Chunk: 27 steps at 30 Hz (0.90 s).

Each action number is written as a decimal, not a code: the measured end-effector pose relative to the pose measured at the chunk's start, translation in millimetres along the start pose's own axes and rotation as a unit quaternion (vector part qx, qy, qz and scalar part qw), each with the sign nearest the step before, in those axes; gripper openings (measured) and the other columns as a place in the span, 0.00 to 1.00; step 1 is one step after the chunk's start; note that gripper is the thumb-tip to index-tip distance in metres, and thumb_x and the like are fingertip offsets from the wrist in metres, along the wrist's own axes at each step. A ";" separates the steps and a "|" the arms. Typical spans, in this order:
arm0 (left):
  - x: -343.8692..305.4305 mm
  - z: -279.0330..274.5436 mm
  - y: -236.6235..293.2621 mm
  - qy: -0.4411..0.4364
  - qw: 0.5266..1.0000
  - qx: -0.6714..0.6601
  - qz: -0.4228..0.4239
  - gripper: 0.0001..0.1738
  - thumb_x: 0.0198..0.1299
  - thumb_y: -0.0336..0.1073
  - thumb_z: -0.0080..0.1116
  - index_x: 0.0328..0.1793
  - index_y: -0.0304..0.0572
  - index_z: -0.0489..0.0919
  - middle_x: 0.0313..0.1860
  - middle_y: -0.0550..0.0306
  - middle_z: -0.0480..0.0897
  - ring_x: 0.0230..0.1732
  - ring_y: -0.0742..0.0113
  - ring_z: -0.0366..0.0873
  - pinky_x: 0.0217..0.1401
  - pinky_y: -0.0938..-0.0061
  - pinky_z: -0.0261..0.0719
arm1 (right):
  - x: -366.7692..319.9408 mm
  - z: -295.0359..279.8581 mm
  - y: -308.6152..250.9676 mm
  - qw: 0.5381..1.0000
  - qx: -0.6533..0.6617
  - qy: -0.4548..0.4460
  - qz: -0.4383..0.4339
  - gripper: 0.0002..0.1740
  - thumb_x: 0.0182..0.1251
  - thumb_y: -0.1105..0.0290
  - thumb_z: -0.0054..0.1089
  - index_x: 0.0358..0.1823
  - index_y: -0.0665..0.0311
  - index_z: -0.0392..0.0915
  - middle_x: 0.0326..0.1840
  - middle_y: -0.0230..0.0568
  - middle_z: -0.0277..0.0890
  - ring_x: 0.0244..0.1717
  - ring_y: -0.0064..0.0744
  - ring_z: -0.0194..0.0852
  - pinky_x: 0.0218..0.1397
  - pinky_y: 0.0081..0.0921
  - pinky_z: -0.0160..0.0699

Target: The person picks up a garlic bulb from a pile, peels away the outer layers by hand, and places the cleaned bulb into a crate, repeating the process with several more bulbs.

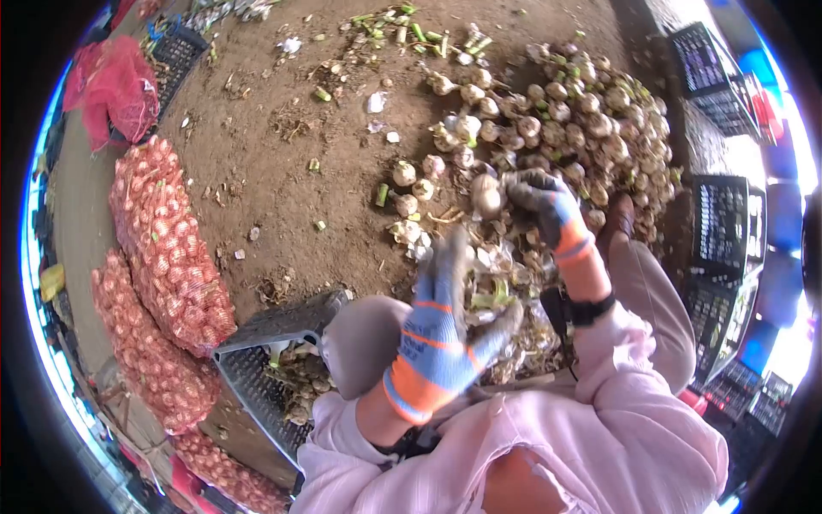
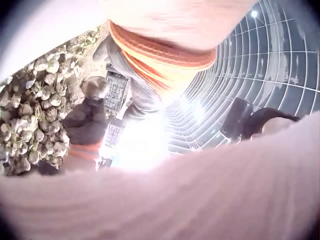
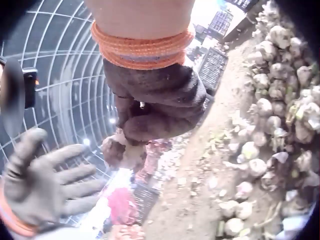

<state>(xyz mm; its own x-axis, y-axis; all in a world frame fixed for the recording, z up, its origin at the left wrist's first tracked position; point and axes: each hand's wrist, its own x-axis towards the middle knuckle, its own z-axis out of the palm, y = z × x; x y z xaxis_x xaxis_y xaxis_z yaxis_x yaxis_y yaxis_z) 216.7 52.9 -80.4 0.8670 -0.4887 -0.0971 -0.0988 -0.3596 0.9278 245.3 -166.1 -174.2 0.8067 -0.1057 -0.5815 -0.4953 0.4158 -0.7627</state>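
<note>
My gloved right hand (image 1: 539, 195) grips a garlic bulb (image 1: 488, 197) by its stem end, fingers curled. The right wrist view shows the same bulb (image 3: 116, 151) below the dark glove (image 3: 160, 102). My left hand (image 1: 445, 321), in a blue and orange glove, is held up with fingers straight and thumb spread, apart from the bulb. Its palm side and outstretched fingers (image 3: 82, 176) appear at the lower left of the right wrist view. Beyond the right hand lies a large heap of garlic bulbs (image 1: 591, 128), with several loose ones nearer.
A black crate (image 1: 248, 403) with stemmy garlic pieces stands beside the left knee. Full red mesh sacks (image 1: 167, 248) lie on the left. Dark crates (image 1: 723, 227) line the right side. Cut stems (image 1: 419, 32) and peelings (image 1: 377, 103) litter the dirt floor.
</note>
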 end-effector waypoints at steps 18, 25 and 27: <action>-161.6 74.9 72.2 -0.167 0.933 -0.273 0.166 0.41 0.52 0.33 0.65 0.67 0.30 0.54 0.59 0.44 0.66 0.57 0.53 0.70 0.59 0.65 0.70 | -330.5 -8.3 23.7 0.980 0.053 -0.163 -0.101 0.14 0.58 0.70 0.64 0.45 0.66 0.75 0.36 0.31 0.78 0.32 0.18 0.76 0.34 0.17 0.77; -177.7 77.1 96.2 -0.284 0.766 -0.551 -0.171 0.32 0.62 0.58 0.48 0.60 0.38 0.66 0.38 0.51 0.77 0.16 0.68 0.71 0.16 0.76 0.70 | -367.3 -7.3 38.8 0.866 -0.283 0.052 -0.409 0.10 0.53 0.75 0.64 0.38 0.65 0.76 0.29 0.36 0.76 0.30 0.34 0.75 0.31 0.26 0.74; -184.4 81.1 102.0 -0.248 0.839 -0.469 -0.121 0.33 0.61 0.59 0.48 0.58 0.37 0.68 0.40 0.52 0.78 0.17 0.69 0.72 0.15 0.77 0.69 | -375.6 -5.2 36.2 0.763 -0.407 0.112 -0.489 0.12 0.47 0.77 0.65 0.35 0.63 0.76 0.28 0.44 0.72 0.29 0.49 0.71 0.33 0.31 0.74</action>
<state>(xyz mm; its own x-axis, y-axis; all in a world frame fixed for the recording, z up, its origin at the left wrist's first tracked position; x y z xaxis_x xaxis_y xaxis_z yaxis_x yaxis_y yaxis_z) 7.2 41.8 3.0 0.4734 -0.8460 -0.2455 0.6801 0.1738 0.7122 -77.3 -116.0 15.2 0.8885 -0.1954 0.4152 0.1994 -0.6506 -0.7328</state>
